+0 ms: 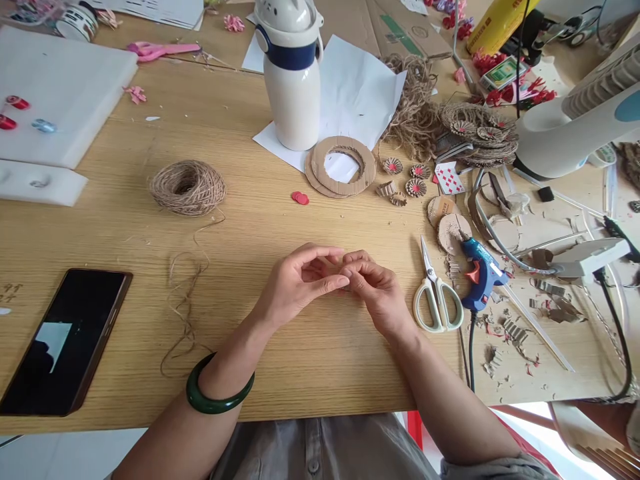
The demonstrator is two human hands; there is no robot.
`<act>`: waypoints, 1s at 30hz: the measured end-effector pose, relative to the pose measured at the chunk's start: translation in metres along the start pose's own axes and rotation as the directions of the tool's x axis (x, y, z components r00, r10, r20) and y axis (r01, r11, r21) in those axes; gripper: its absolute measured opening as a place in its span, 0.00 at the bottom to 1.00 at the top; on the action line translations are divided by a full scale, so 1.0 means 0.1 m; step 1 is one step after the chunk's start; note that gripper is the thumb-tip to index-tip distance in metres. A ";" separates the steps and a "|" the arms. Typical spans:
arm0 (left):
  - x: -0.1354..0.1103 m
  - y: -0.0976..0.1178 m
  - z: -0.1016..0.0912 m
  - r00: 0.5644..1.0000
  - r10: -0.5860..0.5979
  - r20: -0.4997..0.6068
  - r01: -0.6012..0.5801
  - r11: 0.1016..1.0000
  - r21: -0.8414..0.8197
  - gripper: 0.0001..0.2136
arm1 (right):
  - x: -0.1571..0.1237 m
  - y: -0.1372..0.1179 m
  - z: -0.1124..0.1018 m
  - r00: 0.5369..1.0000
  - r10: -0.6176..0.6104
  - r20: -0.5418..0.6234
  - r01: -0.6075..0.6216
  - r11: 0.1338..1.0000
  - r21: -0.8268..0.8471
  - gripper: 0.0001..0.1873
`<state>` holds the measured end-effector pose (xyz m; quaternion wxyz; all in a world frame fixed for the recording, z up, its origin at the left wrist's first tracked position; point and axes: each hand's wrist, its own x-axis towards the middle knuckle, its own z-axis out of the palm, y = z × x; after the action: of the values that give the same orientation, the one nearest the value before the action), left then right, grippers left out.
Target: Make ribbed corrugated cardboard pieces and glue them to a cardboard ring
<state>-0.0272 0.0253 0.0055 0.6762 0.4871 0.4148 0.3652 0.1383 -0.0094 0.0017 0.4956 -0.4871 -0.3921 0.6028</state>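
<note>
L hand & R hand meet at fingertips, anything held hidden.

A long wood-grain table — below its front edge, probably a pale floor.

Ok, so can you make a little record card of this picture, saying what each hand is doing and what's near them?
Left hand: bare, fingers curled, touching the right hand
Right hand: bare, fingers curled; anything held is too small to see
Wrist: dark green ring-shaped bangle on the left
Surface: light wooden table
Nearby right: pale-handled steel scissors, blue hot glue gun
Nearby left: round ball of brown jute twine
</note>
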 end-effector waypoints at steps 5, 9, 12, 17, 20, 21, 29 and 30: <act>-0.02 0.01 0.02 0.994 0.037 -0.098 -0.035 0.999 0.021 0.17 | 0.00 0.03 0.01 0.990 -0.025 -0.139 0.021 0.999 -0.031 0.11; -0.02 -0.01 0.05 0.992 0.017 -0.127 -0.027 0.997 -0.074 0.21 | -0.01 0.03 0.01 0.986 -0.032 -0.161 0.031 0.999 -0.008 0.13; -0.03 -0.02 0.08 0.999 -0.047 -0.016 0.046 0.995 -0.094 0.20 | 0.00 0.03 0.01 0.989 -0.030 -0.145 0.034 0.999 0.027 0.12; -0.03 -0.04 0.07 0.996 -0.057 0.064 0.064 0.991 -0.115 0.16 | 0.00 0.02 0.03 0.984 -0.005 -0.180 0.022 0.995 0.093 0.12; -0.03 -0.06 0.06 0.998 -0.045 0.045 0.050 0.992 -0.120 0.12 | -0.02 0.00 0.03 0.990 0.017 -0.139 0.001 0.991 0.132 0.17; -0.03 -0.06 0.06 0.999 -0.044 0.033 0.047 0.992 -0.115 0.12 | -0.02 0.00 0.03 0.992 0.027 -0.125 -0.010 0.991 0.131 0.19; -0.01 -0.04 0.03 0.999 -0.052 0.014 0.053 0.996 -0.074 0.12 | -0.02 -0.06 0.00 0.999 0.025 -0.047 -0.022 0.997 0.075 0.11; -0.01 -0.04 0.03 0.998 -0.054 0.023 0.056 0.996 -0.075 0.12 | -0.01 -0.07 0.00 0.999 0.020 -0.046 -0.017 0.997 0.069 0.10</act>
<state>-0.0246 0.0224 0.0023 0.7082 0.4533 0.4071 0.3568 0.1397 -0.0094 0.0082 0.5155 -0.4873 -0.3548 0.6090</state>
